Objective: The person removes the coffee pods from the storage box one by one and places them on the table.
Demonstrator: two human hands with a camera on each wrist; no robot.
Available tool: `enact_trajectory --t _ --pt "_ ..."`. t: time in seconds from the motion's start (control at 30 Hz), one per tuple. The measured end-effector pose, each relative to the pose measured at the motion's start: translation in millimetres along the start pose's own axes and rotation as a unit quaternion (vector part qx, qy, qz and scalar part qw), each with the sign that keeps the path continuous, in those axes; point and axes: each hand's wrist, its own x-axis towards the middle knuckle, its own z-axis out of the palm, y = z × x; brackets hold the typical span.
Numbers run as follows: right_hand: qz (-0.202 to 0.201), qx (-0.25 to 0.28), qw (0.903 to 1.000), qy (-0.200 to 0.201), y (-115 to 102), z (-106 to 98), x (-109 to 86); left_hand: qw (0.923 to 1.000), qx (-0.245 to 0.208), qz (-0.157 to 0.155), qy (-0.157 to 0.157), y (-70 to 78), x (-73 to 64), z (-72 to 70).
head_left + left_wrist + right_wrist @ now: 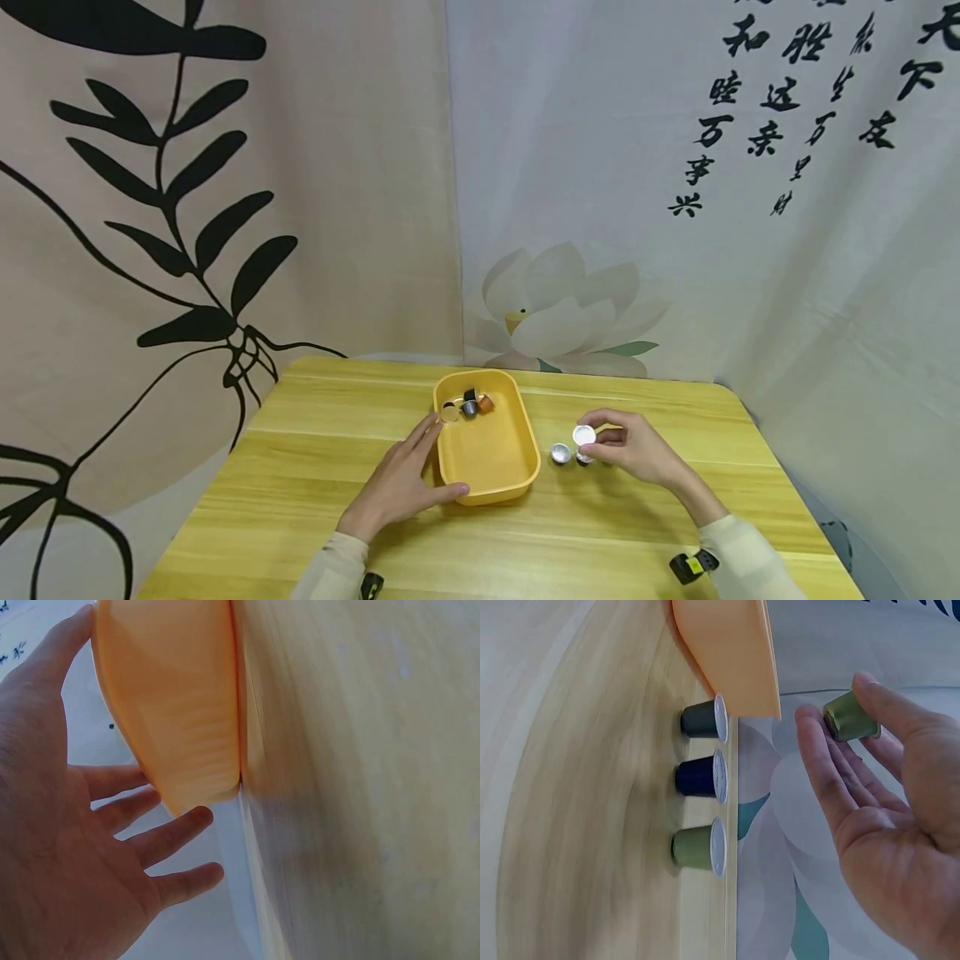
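Note:
My right hand [630, 446] pinches a green coffee capsule [851, 718] between thumb and fingers, raised above the table with its pale lid toward the head camera. Below it, three capsules stand lid up in a row on the table: a dark grey one [703, 718], a navy one [700, 776] and another green one [697, 848]. In the head view the hand partly covers this row. My left hand [405, 479] spreads straight fingers along the left side of a yellow tray [533, 467], its fingertips at the rim.
Several capsules lie in the far end of the tray, among them a dark one [470, 409], a copper one [486, 404] and a gold one [449, 413]. The wooden table [315, 442] ends at a printed curtain [390, 208] behind.

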Motion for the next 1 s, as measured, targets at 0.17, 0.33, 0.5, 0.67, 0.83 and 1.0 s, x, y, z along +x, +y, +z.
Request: enact_trajectory --t 0.17,0.33,0.5,0.67,0.83,1.0 --pt "0.003 -0.003 0.9999 0.010 5.2 -6.4 -6.6 1.0000 0.000 0.000 0.001 0.0 -0.4 -0.2" --pt "0.011 -0.006 0.9997 0.020 9.7 -12.4 -13.1 1.0000 0.004 0.000 0.003 -0.1 -0.4 0.0" --pt "0.023 -0.013 0.9991 0.035 13.6 -17.7 -19.9 1.0000 0.004 0.002 0.004 0.3 -0.8 0.1" --pt "0.027 -0.015 0.9985 0.044 17.9 -23.8 -25.5 1.0000 0.002 0.004 0.004 0.1 -1.6 0.0" --pt "0.028 -0.022 0.9978 0.056 22.6 -29.5 -30.8 1.0000 0.003 0.005 0.007 0.5 -1.6 0.3" --pt "0.035 -0.034 0.9964 0.069 27.9 -36.0 -36.4 1.0000 0.001 0.006 0.004 0.9 -0.7 0.3"
